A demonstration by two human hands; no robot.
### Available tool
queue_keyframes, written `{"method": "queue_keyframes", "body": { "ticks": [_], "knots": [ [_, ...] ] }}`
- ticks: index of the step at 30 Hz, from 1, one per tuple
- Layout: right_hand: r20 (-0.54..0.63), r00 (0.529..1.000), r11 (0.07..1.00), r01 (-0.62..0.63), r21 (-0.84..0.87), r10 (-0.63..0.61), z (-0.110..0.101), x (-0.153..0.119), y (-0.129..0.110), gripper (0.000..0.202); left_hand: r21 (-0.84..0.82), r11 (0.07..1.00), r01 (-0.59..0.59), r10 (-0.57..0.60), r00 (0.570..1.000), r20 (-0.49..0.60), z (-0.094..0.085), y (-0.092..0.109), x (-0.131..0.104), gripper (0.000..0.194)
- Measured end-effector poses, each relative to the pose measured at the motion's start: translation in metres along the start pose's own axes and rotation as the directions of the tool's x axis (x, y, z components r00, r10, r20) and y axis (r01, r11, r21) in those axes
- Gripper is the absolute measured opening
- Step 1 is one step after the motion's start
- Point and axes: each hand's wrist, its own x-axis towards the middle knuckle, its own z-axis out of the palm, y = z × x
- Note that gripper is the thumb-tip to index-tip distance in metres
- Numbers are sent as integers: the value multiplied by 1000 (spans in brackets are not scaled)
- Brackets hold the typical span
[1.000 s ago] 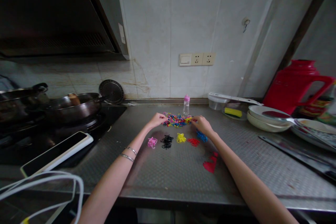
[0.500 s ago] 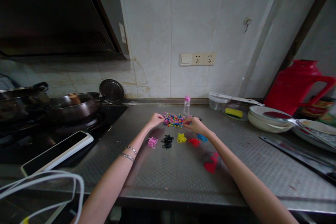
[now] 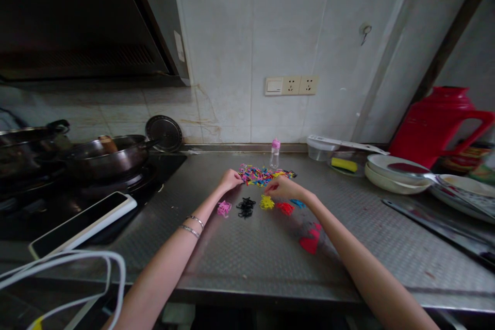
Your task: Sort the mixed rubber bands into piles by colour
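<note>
A mixed heap of small coloured rubber bands [image 3: 255, 174] lies on the steel counter. At its left edge is my left hand [image 3: 231, 180], fingers pinched together; a dark bit shows by the fingertips, too small to name. My right hand [image 3: 281, 187] hovers just behind the yellow rubber bands [image 3: 266, 202], its fingertips closed in a pinch whose contents I cannot make out. Sorted in a row are pink rubber bands [image 3: 224, 209], black rubber bands [image 3: 246, 207], red rubber bands [image 3: 285, 209] and blue rubber bands [image 3: 297, 203], the last partly hidden by my right wrist.
Behind the heap stands a small clear bottle [image 3: 275, 154] with a pink cap. A stove with a pan [image 3: 108, 160] and a white-edged device [image 3: 83, 224] are at left. Stacked bowls [image 3: 390, 178], a yellow sponge [image 3: 344, 165] and a red thermos [image 3: 433, 126] occupy the right.
My right hand has drawn back from the mixed heap toward the yellow bands, uncovering more of the heap's right side. My left hand has shifted slightly nearer me, still by the heap's left edge.
</note>
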Motion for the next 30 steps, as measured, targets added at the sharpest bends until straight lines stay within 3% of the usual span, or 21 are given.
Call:
{"method": "queue_keyframes", "body": {
  "ticks": [5, 12, 18, 22, 26, 30],
  "knots": [
    [-46, 999, 1000, -22, 8, 22, -2, 0, 2, 20, -27, 1000, 2, -2, 1000, -10, -1, 5, -3, 18],
    [-155, 987, 999, -36, -24, 32, -3, 3, 26, 21, -73, 997, 9, -9, 1000, -9, -13, 8, -3, 20],
    [-391, 906, 970, -218, -111, 159, -15, -2, 50, 23, -178, 976, -125, 149, 981, 126, -39, 28, -11, 26],
    [-475, 838, 919, -370, -136, 267, -24, -10, 64, 27, -227, 963, -143, 211, 927, 310, -49, 46, -21, 20],
    [-515, 796, 866, -466, -184, 319, -30, -19, 78, 28, -183, 978, -97, 181, 831, 526, -51, 53, -26, 17],
    [-496, 807, 843, -482, -239, 320, -34, -27, 91, 28, -110, 990, -88, 138, 758, 638, -51, 54, -29, 20]
  ]
}}
